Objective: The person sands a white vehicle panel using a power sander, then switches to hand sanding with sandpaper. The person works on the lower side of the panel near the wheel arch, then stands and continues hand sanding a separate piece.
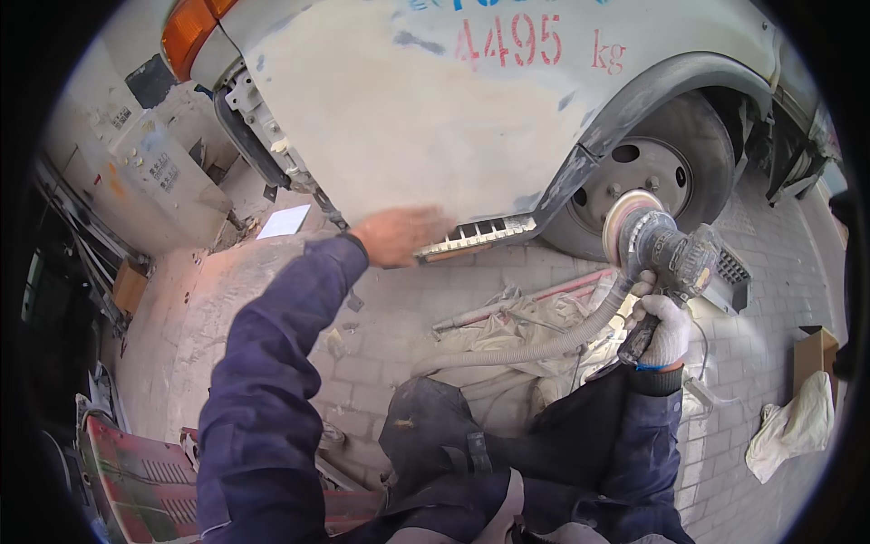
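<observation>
My left hand [403,238], bare and blurred at the fingers, is stretched out flat at the lower edge of a pale door panel [408,136] of a vehicle. I cannot tell whether it touches the panel. My right hand [664,328], in a whitish knit glove, grips a dark, dusty orbital sander [666,249] by its handle. The sander's round pad [625,218] is tilted toward the vehicle's wheel [648,177], apart from the door panel. From the sander a ribbed grey hose [544,349] curves down past my knees. A slotted step [480,236] shows beneath the panel.
Crumpled sheeting [517,317] and a pinkish pole lie on the paved floor [362,363]. A grey metal box [728,283] stands behind the sander. A carton [816,358] and a pale cloth [791,426] are at right. Red vented panels [140,480] lie at lower left; a white sheet [284,221] lies farther off.
</observation>
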